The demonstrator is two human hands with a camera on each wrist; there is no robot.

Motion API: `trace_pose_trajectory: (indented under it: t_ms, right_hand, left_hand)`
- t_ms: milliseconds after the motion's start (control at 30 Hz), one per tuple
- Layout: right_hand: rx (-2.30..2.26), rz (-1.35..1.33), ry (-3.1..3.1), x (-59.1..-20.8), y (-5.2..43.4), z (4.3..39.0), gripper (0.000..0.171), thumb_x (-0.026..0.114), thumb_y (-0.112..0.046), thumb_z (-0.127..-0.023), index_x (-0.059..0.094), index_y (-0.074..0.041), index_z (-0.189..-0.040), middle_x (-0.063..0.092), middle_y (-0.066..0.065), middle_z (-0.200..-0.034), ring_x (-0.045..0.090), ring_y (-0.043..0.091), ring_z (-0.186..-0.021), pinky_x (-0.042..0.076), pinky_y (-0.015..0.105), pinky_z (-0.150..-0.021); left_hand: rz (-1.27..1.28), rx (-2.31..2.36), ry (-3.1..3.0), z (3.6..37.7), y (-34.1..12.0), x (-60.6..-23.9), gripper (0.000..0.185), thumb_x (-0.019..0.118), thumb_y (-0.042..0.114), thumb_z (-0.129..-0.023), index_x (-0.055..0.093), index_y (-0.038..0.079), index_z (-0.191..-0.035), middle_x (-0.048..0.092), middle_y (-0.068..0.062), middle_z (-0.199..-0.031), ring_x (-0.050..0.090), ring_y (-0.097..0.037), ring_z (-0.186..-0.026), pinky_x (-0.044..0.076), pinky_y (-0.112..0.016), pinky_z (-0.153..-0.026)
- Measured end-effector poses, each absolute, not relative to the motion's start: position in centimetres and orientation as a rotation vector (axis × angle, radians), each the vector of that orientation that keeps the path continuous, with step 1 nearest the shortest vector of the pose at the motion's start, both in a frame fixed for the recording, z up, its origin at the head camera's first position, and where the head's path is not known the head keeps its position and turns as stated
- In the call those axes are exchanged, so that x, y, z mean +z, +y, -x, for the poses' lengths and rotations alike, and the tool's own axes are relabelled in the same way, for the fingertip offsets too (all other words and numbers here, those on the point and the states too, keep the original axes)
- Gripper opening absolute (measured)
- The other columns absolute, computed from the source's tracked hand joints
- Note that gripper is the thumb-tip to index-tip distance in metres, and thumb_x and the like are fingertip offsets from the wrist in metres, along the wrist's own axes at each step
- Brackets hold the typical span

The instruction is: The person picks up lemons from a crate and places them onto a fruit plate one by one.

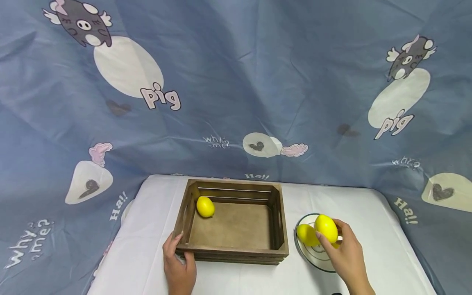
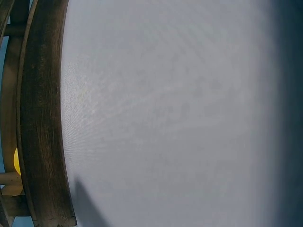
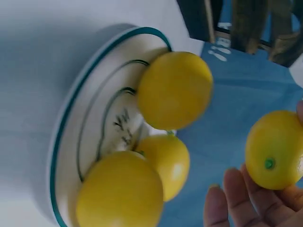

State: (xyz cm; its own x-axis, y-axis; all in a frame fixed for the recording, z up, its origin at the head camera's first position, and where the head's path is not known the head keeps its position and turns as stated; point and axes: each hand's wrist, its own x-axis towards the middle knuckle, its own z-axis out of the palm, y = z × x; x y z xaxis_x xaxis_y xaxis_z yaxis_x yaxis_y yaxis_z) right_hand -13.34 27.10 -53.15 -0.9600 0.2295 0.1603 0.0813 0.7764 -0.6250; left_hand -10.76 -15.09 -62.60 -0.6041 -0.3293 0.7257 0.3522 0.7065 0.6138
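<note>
A dark wooden crate [image 1: 232, 246] stands mid-table with one yellow lemon [image 1: 205, 206] in its far left corner. My left hand [image 1: 183, 248] grips the crate's near left corner, thumb over the rim. To the right of the crate, my right hand [image 1: 332, 239] holds a second lemon [image 1: 326, 228] just above a white plate with a green rim [image 1: 317, 256]. In the right wrist view the held lemon [image 3: 274, 149] rests in my fingers [image 3: 236, 198], apart from three lemons [image 3: 174, 90] lying on the plate [image 3: 71, 118]. The left wrist view shows only the crate wall [image 2: 40, 118] and cloth.
A white cloth [image 1: 368, 229] covers the table, with bare cloth on both sides of the crate and in front of it. A blue printed sheet [image 1: 236, 102] hangs close behind and around the table. The table's edges lie near both sides.
</note>
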Motion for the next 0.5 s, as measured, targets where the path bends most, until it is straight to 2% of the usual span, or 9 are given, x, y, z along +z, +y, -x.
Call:
trace_pose_trajectory:
  t_ms: [133,267,500]
  right_hand:
    - [0.949,0.245,-2.777,-54.1,27.2,13.7,0.072,0.078,-0.041,-0.093,0.05,0.005,-0.141,0.063,0.024,-0.124,0.063,0.038,-0.108,0.055,0.046,-0.082]
    - [0.936,0.217,-2.783,-54.7,27.6,13.4,0.069,0.079,-0.033,-0.092,0.05,0.008,-0.14,0.062,0.03,-0.124,0.061,0.044,-0.111,0.051,0.059,-0.086]
    - [0.927,0.121,-2.831,-55.8,28.6,12.5,0.065,0.079,-0.021,-0.089,0.049,0.008,-0.138,0.06,0.032,-0.127,0.058,0.046,-0.112,0.047,0.064,-0.091]
  left_hand:
    - [-0.006,-0.975,-2.013,10.7,-15.1,-62.8,0.062,0.055,-0.009,-0.081,0.047,0.003,-0.141,0.052,-0.029,-0.14,0.047,-0.019,-0.134,0.033,-0.018,-0.112]
    - [-0.006,-0.998,-2.013,10.8,-15.0,-63.0,0.063,0.056,-0.011,-0.08,0.047,0.003,-0.14,0.052,-0.028,-0.141,0.045,-0.014,-0.137,0.033,-0.019,-0.113]
    - [0.026,-0.988,-1.997,11.0,-15.1,-62.9,0.06,0.054,-0.011,-0.08,0.046,0.001,-0.139,0.052,-0.029,-0.139,0.044,-0.015,-0.139,0.033,-0.021,-0.114]
